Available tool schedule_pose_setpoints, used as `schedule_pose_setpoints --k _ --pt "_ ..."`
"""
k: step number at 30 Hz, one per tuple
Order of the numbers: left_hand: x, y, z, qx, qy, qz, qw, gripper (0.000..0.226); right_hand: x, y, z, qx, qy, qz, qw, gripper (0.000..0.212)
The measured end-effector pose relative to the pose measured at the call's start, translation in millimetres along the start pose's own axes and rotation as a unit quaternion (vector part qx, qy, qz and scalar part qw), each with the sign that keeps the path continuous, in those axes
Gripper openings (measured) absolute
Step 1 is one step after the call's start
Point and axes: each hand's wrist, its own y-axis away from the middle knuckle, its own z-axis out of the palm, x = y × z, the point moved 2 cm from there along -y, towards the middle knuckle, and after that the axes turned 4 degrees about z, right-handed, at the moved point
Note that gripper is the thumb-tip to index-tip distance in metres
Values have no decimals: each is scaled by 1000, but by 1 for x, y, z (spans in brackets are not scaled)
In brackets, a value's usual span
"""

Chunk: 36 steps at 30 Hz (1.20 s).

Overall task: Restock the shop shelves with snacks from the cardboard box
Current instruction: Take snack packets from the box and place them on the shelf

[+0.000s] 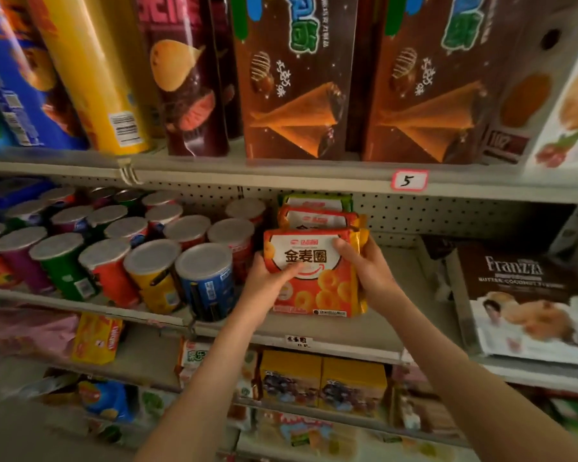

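Shelf tag (409, 180) "5" | L hand (270, 279), R hand (364, 263) grip 金麦圈 pack (317, 288)

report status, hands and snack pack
Left hand, right hand both grip orange snack pack. Pack upright, front of its row. Cans close at left, nothing blocking.

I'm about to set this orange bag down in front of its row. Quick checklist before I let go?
1. Grip: left hand and right hand both hold the orange bag by its sides: ok.
2. Bag upright, front facing out: ok.
3. Lined up with the row of bags behind it: ok.
4. Gap to the blue can beside the left hand: cannot tell.
5. Bag's bottom edge resting on the shelf: cannot tell.
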Motion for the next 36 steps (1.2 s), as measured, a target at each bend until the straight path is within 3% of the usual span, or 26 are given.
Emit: schedule_pose_setpoints --k 3,8,10,13,16,19,28,31,34,36 --pt "-2 -10 2 26 -2 7 1000 51 0 -10 -5 -28 30 -13 999 40" --pt "-4 -16 6 22 0 18 1000 48 12 -22 -9 -19 99 -56 993 55" --pt "-6 -18 6 23 -3 21 999 47 17 -25 -9 27 158 -89 983 61" --pt "-9 -20 3 24 7 18 1000 46 21 -25 -11 150 281 -134 938 78" --pt "-9 -22 0 22 29 0 999 44 23 -23 -13 156 263 -113 945 98" --pt "-8 -24 -1 14 17 -4 1000 47 25 -23 -11 99 240 -65 963 89" --pt "-3 -28 3 18 -52 -1 999 50 25 -16 -1 136 248 -69 957 72" --pt "2 -22 6 37 -101 40 993 47 26 -15 -2 143 257 -69 953 74" --pt "7 -12 6 75 -180 120 973 45 26 -3 -1 232 277 -135 922 82" --pt "8 -4 4 90 -254 159 950 57 23 12 5 284 290 -206 890 71"
